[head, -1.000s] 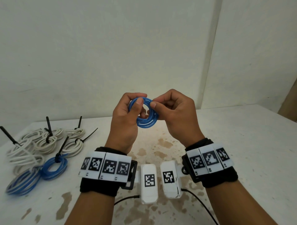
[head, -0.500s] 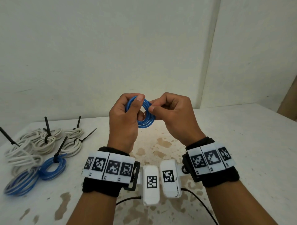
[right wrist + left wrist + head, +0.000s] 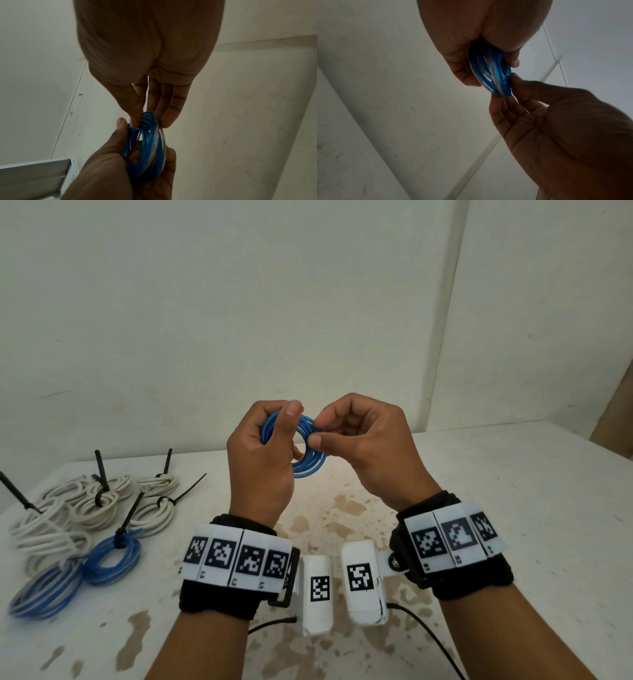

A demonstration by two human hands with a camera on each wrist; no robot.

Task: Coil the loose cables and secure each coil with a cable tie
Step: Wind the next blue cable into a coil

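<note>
A small blue cable coil (image 3: 308, 463) (image 3: 491, 73) (image 3: 147, 146) is held up in the air above the table, between both hands. My left hand (image 3: 270, 446) grips its left side, thumb laid across the front and fingers curled through the ring. My right hand (image 3: 346, 433) pinches the coil's right rim between thumb and fingertips. No cable tie shows on this coil. On the table's left lie white coils (image 3: 92, 501) and a blue coil (image 3: 113, 556), each bound with a black cable tie (image 3: 128, 518).
A blue-and-white coil (image 3: 44, 590) without a visible tie lies at the far left front. The white table (image 3: 513, 508) is stained brown in the middle. Walls stand close behind; a brown object (image 3: 616, 419) shows at the right edge.
Both hands stayed raised with the blue coil. The left thumb slid further across the coil's front and the right fingers shifted their pinch along its right rim.
</note>
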